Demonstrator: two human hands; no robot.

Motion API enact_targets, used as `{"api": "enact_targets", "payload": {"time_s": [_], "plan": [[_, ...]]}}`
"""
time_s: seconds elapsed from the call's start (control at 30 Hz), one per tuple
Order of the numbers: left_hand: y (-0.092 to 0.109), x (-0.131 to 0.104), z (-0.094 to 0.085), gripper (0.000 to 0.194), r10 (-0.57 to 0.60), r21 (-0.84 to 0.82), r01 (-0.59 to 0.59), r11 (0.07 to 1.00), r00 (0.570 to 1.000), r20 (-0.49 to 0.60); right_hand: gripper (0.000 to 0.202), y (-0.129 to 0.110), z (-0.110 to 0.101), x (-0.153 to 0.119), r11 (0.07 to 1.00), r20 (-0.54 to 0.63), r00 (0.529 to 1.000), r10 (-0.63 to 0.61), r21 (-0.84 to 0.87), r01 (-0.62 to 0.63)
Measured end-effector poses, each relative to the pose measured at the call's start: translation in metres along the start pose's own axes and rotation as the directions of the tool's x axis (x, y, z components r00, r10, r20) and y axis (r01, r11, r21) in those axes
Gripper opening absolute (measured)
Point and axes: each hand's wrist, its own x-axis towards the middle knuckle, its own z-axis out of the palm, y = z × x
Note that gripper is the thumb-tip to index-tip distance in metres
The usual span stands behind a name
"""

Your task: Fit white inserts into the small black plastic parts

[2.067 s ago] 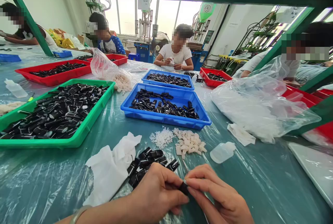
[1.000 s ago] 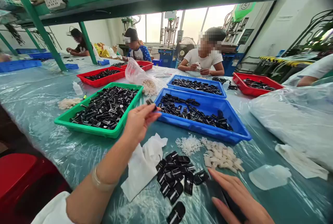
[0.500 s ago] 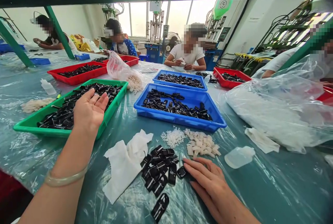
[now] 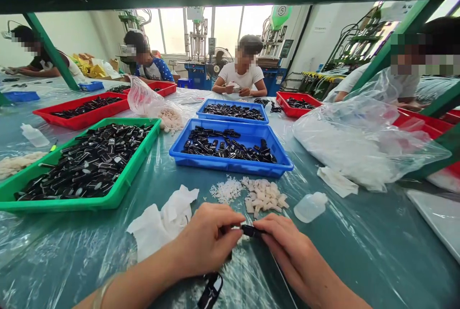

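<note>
A small black glossy plastic part (image 4: 251,231) is held level between my two hands, just above the table. Its left end is pinched by the thumb and fingers of my left hand (image 4: 208,238). At its other end my right hand (image 4: 289,244) grips it with closed fingers. Below my left wrist lies another black part with a pale stripe (image 4: 211,291); my left hand hides the pile around it. A crumpled white cloth (image 4: 154,225) lies partly behind my left forearm. Beyond my fingertips sit beige foam-like pieces (image 4: 266,196) and small white bits (image 4: 226,189).
A green tray (image 4: 143,155) and a blue tray (image 4: 230,165) hold many black parts. A translucent squeeze bottle (image 4: 311,207) lies right of the beige pieces. Plastic bags (image 4: 359,141) spread at the right. Co-workers (image 4: 241,72) sit across the table; a green beam (image 4: 230,0) runs overhead.
My left hand has come from over the green tray to meet my right hand. The black part, earlier on the table at my right fingertips, is now lifted between both. The view has turned rightward.
</note>
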Motion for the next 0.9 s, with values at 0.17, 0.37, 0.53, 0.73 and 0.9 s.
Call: {"api": "enact_targets", "payload": {"time_s": [0.17,0.37,0.53,0.73,0.9], "plan": [[0.002,-0.002,0.004,0.025,-0.054,-0.130,0.071,0.989,0.990,0.128,0.016,-0.004,-0.007,-0.003,0.886,0.040,0.955,0.295,0.363,-0.289],[0.003,-0.001,0.022,0.017,-0.388,-0.469,0.504,0.725,0.862,0.326,0.016,-0.008,-0.005,-0.005,0.681,0.050,0.853,0.519,0.579,-0.449],[0.003,-0.002,0.032,0.015,-0.405,-0.512,0.577,0.637,0.815,0.414,0.016,-0.011,-0.006,-0.004,0.666,0.065,0.859,0.508,0.602,-0.440],[0.003,-0.002,0.032,0.017,-0.400,-0.544,0.594,0.593,0.804,0.441,0.014,-0.009,-0.005,-0.005,0.608,0.093,0.855,0.511,0.663,-0.436],[0.005,-0.001,0.032,0.019,-0.392,-0.569,0.620,0.540,0.784,0.482,0.015,-0.008,-0.001,-0.008,0.620,0.109,0.850,0.515,0.638,-0.457]]}}
